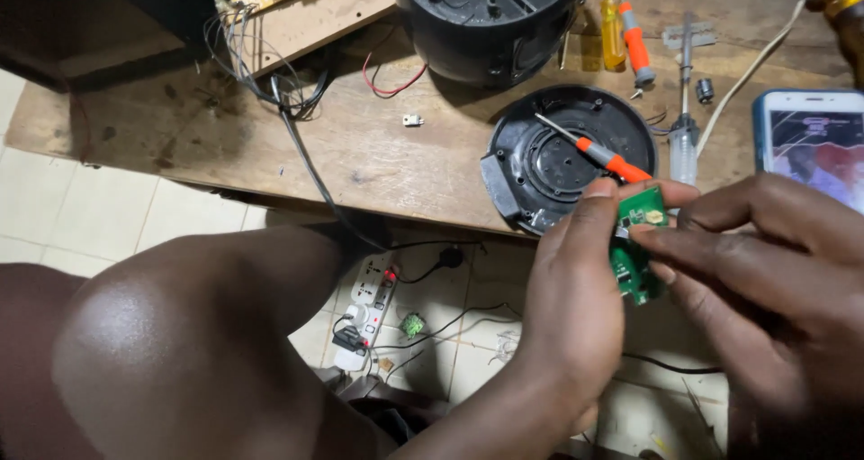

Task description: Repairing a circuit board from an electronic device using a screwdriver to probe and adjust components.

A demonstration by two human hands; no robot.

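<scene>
From the head camera I see both hands meeting at the right of the frame, just below the edge of the wooden tabletop [378, 158]. My left hand [571, 298] has its fingers [596, 199] clenched on the small green circuit board [637, 244], thumb tip pressed at the board's upper edge. My right hand [774, 280] comes in from the right, its fingers also grasping the same board from the opposite side, so the board sits pinched between the two hands, held roughly upright over the floor. Right above the board, on the tabletop, lies a round black base cover [565, 158] with an orange-handled screwdriver [594, 149] resting across it. Above that, at the top centre, stands a round black appliance body [490, 23]. A phone [810, 140] with a lit screen lies at the far right. In the lower centre, on the tiled floor, lies a white power strip [367, 311]. A bare knee [180, 334] fills the lower left.
</scene>
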